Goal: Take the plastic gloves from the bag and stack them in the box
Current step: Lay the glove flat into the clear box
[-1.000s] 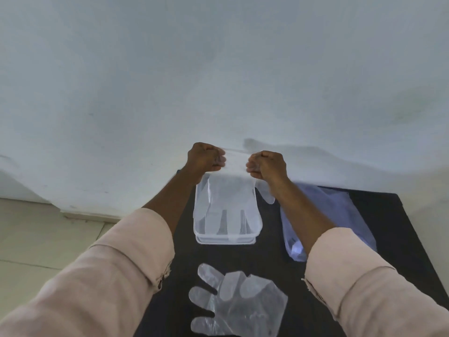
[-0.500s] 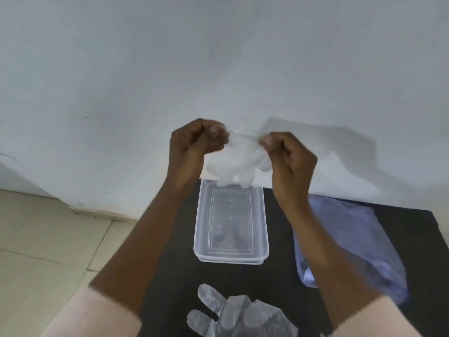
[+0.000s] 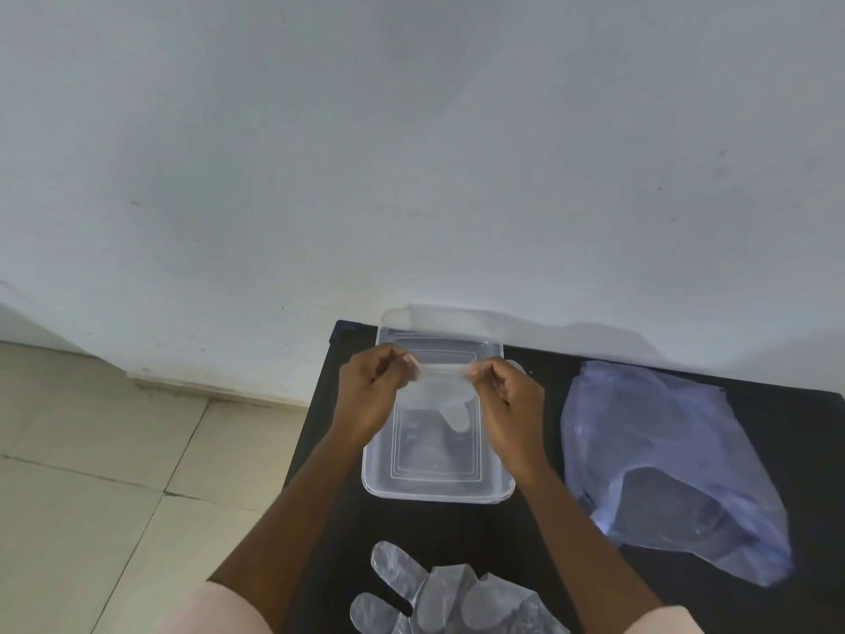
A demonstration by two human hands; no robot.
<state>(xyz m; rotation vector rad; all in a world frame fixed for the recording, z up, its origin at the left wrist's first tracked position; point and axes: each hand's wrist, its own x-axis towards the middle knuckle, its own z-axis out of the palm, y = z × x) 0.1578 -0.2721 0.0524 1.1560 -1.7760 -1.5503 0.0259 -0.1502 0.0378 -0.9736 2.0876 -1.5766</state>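
Observation:
A clear rectangular plastic box (image 3: 436, 489) lies on a black table against the wall. Above its far half, my left hand (image 3: 372, 395) and my right hand (image 3: 507, 398) each pinch one end of a folded clear plastic glove (image 3: 441, 388). The glove is stretched between them, and one finger of it dangles down into the box. A bluish translucent bag (image 3: 663, 469) lies flat to the right of the box. More clear gloves (image 3: 439, 597) lie spread on the table near the front edge.
The black table (image 3: 777, 432) butts against a white wall (image 3: 411, 153). Its left edge drops to a beige tiled floor (image 3: 91, 473). Pink sleeves show at the bottom corners.
My hands, holding the glove up against the wall, have come down over the box. The glove is now folded and pulled taut between them. The camera has tilted downward.

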